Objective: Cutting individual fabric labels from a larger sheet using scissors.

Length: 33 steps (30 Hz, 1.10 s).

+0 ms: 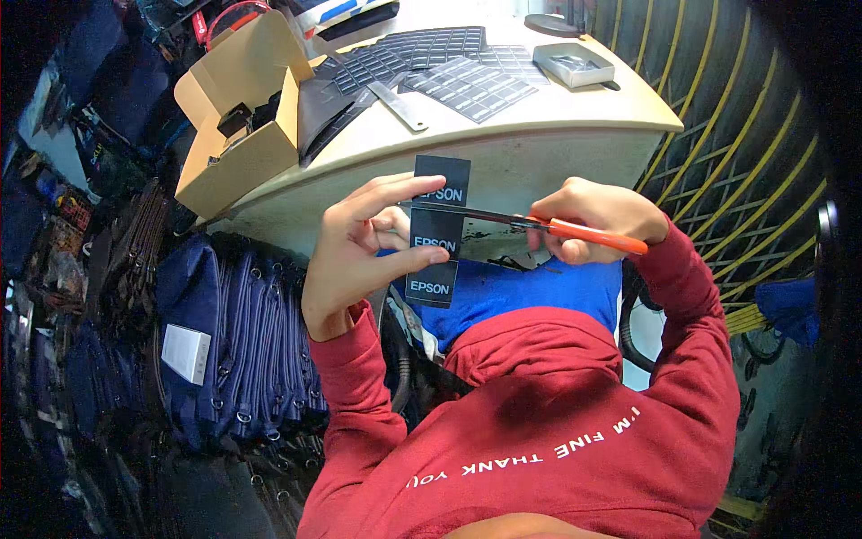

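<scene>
My left hand [364,238] pinches a strip of black labels [433,272] with light printing, thumb and fingers along its left side. The strip hangs upright in front of the table edge, made of several label sections in a column. In my right hand [597,220] is a pair of scissors [593,235] with orange handles. Its dark blades point left and lie across the strip, between the top section and the one below. Whether the blades are closed there, I cannot tell. Both hands are above my lap.
Sheets of dark labels [471,88] lie on the table [557,115] beside a metal ruler [398,106]. A small open box [575,67] stands at the right. An open cardboard box [238,166] is at the left edge. Blue bags [260,332] are stacked at my left.
</scene>
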Motion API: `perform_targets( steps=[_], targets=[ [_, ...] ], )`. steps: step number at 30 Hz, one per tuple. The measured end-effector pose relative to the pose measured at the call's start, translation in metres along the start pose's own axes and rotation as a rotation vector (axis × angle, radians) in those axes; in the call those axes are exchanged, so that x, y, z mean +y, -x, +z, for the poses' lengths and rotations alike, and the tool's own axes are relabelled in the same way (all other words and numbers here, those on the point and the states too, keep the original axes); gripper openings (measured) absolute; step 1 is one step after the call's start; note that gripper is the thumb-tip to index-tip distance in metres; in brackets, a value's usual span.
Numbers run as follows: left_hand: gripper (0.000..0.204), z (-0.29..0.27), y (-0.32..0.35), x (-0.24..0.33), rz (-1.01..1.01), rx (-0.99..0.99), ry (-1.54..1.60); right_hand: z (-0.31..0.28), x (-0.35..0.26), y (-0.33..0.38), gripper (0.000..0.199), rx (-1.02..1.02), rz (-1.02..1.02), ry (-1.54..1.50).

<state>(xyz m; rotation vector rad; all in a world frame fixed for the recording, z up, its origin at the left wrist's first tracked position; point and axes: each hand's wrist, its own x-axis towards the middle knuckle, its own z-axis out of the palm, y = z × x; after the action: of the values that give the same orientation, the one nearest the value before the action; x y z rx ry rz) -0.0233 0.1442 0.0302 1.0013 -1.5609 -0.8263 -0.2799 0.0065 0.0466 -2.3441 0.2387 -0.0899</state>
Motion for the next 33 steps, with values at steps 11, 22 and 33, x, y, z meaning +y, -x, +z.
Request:
perform_targets(
  steps=[11, 22, 33],
  targets=[
    [0.060, 0.0010, -0.0011, 0.0013, 0.009, -0.036, -0.053, -0.0007, 0.0003, 0.0001, 0.058, -0.041, -0.042, 0.012],
    [0.060, 0.0002, -0.0007, 0.0005, 0.021, -0.039, -0.036, -0.0014, -0.0029, -0.0013, 0.051, -0.060, -0.048, 0.011],
    [0.060, 0.0004, -0.0011, 0.0002, 0.018, -0.044, -0.072, -0.0016, -0.0024, -0.0014, 0.051, -0.055, -0.064, 0.018]
  ],
)
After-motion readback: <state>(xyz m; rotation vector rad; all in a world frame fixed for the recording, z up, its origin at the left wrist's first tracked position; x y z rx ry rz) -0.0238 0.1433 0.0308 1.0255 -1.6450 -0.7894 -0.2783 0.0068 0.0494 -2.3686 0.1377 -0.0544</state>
